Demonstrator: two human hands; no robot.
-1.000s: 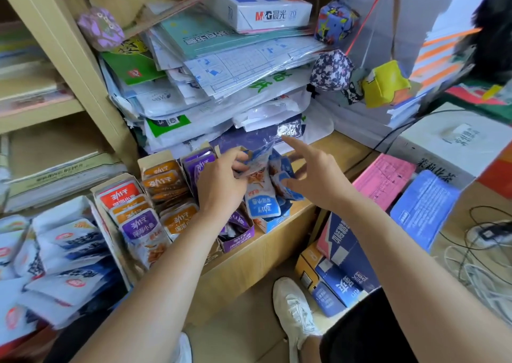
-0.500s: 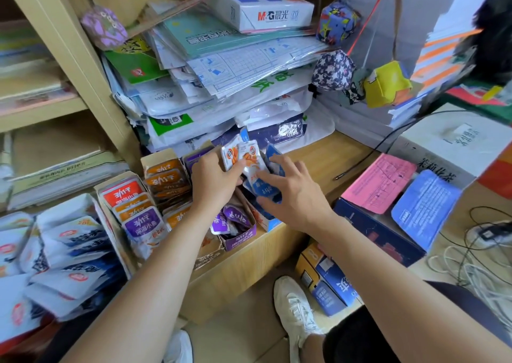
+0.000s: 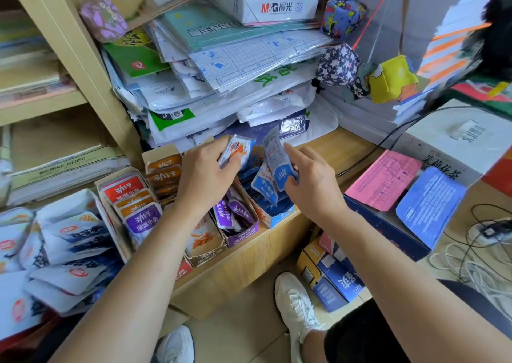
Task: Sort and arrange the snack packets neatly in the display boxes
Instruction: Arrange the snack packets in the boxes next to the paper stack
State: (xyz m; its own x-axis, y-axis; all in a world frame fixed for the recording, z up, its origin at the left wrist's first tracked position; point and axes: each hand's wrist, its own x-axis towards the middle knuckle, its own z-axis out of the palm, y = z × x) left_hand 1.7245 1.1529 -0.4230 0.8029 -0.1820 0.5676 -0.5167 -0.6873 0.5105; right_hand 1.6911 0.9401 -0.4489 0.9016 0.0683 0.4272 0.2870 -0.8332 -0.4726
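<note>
Left hand point(image 3: 205, 178) is gripping a white-orange foil snack packet point(image 3: 237, 150), right hand point(image 3: 314, 186) is pinching an upright blue-white foil packet point(image 3: 276, 157), both hanging just above the blue cardboard display box point(image 3: 279, 218) sitting between the hands, nearer the right.

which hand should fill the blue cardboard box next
Probably right: the right hand holds a blue-and-white foil packet just above the blue cardboard box; the left hand holds an orange-and-white packet farther left.
</note>
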